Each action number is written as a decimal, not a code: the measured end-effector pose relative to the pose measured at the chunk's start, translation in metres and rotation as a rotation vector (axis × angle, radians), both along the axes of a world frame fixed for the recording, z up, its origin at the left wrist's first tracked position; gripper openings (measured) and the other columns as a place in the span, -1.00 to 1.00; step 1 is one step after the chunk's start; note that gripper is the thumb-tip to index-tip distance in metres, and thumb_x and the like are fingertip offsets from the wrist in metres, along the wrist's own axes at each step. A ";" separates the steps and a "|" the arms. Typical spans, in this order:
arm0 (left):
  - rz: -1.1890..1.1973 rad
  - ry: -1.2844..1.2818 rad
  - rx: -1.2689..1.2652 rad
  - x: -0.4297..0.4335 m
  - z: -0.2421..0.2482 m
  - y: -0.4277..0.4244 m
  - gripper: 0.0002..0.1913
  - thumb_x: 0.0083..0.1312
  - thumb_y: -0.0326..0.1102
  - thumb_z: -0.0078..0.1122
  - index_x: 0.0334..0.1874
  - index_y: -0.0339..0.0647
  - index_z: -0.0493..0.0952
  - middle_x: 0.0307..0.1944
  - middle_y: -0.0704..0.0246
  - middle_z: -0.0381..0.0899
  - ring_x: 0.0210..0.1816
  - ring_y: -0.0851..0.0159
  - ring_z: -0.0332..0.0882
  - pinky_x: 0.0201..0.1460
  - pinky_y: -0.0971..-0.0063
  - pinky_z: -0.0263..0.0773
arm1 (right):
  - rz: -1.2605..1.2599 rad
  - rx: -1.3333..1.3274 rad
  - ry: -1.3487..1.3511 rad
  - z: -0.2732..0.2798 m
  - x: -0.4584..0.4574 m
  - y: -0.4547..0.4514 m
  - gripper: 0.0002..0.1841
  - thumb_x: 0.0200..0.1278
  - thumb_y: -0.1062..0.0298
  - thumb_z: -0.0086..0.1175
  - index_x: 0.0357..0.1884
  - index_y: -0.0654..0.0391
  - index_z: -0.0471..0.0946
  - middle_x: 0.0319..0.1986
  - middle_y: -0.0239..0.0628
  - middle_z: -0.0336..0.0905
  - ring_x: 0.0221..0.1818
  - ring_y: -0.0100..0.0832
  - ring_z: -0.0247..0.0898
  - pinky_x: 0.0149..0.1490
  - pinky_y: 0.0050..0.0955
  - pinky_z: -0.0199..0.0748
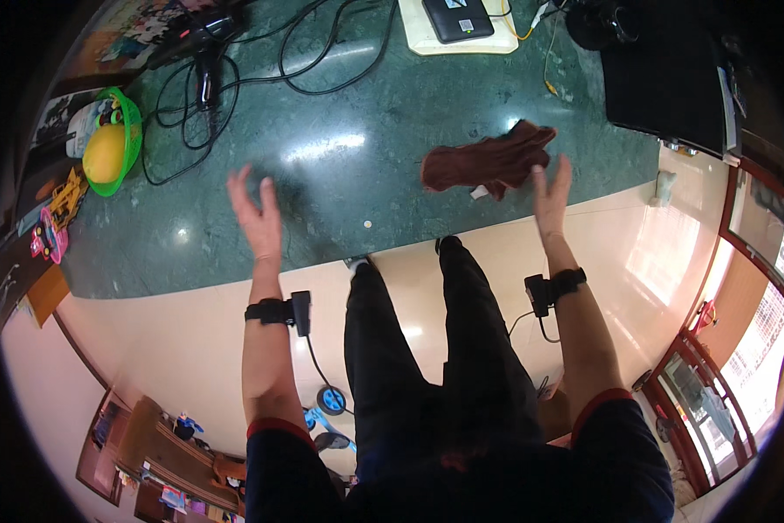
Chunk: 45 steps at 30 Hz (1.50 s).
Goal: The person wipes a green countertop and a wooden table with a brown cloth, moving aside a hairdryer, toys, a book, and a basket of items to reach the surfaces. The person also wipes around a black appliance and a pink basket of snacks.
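Observation:
My left hand (256,212) hovers over the left part of a green marble-patterned tabletop (339,189), its thumb and fingers apart and nothing in them. On the other side, my right hand (552,196) is raised at the table's front edge, also spread and holding nothing. Just left of its fingertips lies a crumpled brown cloth (486,160) with a small white tag (479,191). Whether the right fingertips touch the cloth, I cannot tell. A small round pale object (367,224) lies near the front edge, between my hands.
A black hair dryer (205,72) and its looped black cord (280,79) lie at the back left. Beside them a green basket (133,140) holds a yellow round object (104,153). A black device (458,19) rests on a white board (418,42). Back right is a black flat-topped object (666,85).

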State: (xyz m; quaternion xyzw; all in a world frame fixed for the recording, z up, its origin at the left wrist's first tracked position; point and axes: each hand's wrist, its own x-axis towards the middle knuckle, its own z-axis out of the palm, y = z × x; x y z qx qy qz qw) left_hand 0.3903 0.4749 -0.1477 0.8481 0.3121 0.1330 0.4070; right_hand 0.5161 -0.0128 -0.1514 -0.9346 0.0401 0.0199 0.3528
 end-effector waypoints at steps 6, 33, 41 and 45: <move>0.231 0.437 0.635 -0.079 -0.087 0.067 -0.23 0.58 0.32 -0.10 0.68 0.02 0.19 0.71 0.14 0.02 0.70 -0.04 -0.05 0.63 -0.23 -0.12 | -0.005 -0.263 -0.160 -0.073 0.028 0.040 -0.08 0.45 -0.14 0.20 0.64 0.21 0.12 0.62 0.22 -0.07 0.68 0.21 -0.22 0.66 0.15 -0.21; -0.262 0.084 0.198 -0.010 -0.053 -0.084 -0.25 0.56 0.06 0.08 0.69 -0.11 0.13 0.75 0.07 -0.14 0.74 -0.14 -0.28 0.67 -0.25 -0.40 | -0.120 -0.464 -0.414 -0.072 0.035 -0.024 -0.55 0.43 0.42 -0.01 0.33 0.25 0.48 0.29 0.01 0.45 0.34 -0.05 0.34 0.48 -0.19 0.29; -0.260 0.088 0.218 0.099 -0.055 -0.155 -0.24 0.59 0.14 -0.03 0.71 -0.08 0.09 0.74 0.06 -0.11 0.73 -0.14 -0.23 0.66 -0.33 -0.37 | 0.918 -0.103 -0.213 -0.056 -0.020 0.132 -0.40 0.29 0.05 0.22 0.33 0.11 0.56 0.52 -0.12 0.30 0.62 -0.12 0.08 0.69 0.02 -0.07; -0.258 0.331 0.655 0.118 -0.081 -0.180 -0.06 0.47 0.36 0.04 0.71 -0.10 0.07 0.73 0.06 -0.10 0.73 -0.13 -0.24 0.64 -0.35 -0.32 | 0.190 -0.399 -0.159 -0.056 0.059 -0.061 -0.30 0.20 0.16 0.24 0.42 0.15 0.46 0.51 -0.01 0.28 0.58 0.08 0.09 0.64 0.08 0.00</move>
